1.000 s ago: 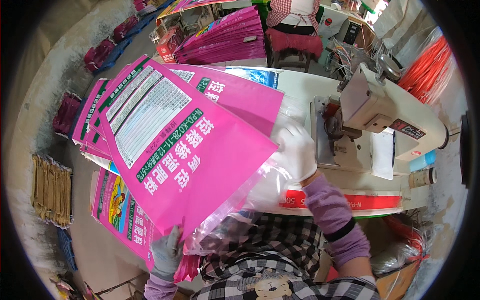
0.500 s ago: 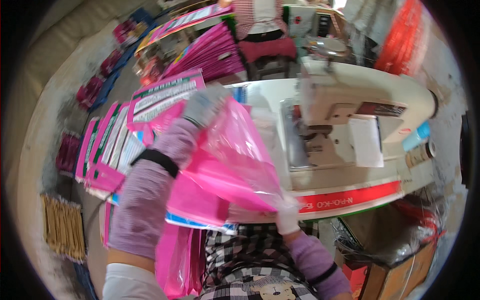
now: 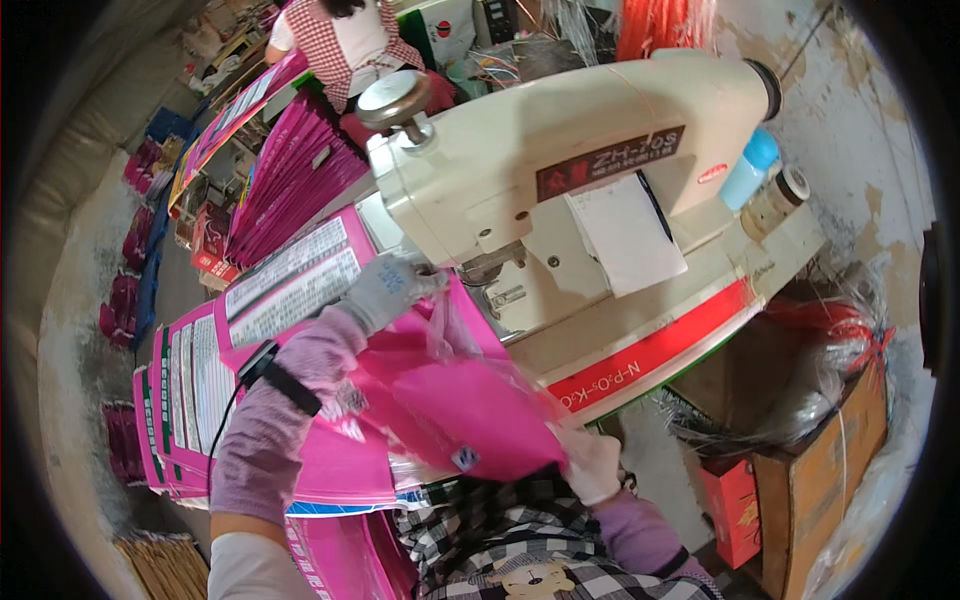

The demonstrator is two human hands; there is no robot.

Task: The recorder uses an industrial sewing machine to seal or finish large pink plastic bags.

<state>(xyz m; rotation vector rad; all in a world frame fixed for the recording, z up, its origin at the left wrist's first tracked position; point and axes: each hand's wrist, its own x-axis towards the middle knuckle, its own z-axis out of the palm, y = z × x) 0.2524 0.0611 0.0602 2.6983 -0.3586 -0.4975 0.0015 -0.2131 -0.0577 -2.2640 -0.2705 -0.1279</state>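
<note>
A pink plastic bag (image 3: 450, 390) with a clear inner liner (image 3: 445, 335) stretches between my gloved hands. My left hand (image 3: 385, 292) is closed on the bag's far edge, close beside the needle area (image 3: 495, 270) of a cream sewing machine (image 3: 520, 140). At the near end, my right hand (image 3: 590, 464) pinches the bag's corner over my checked apron (image 3: 470, 545). Beneath and to the left lies a stack of printed pink bags (image 3: 190, 390). The glove hides the tips of my left fingers.
A white pad (image 3: 625, 235) rests against the machine, with a blue bottle (image 3: 748, 170) and a thread cone (image 3: 775, 205) on its right. A wooden box (image 3: 825, 480) stands low at right. Ahead, a person (image 3: 345, 45) sits beyond piled magenta bags (image 3: 295, 170).
My view has turned, bringing the machine closer and further left in the picture. The bag, raised and billowing before, now lies flatter, with my left hand beside the needle area.
</note>
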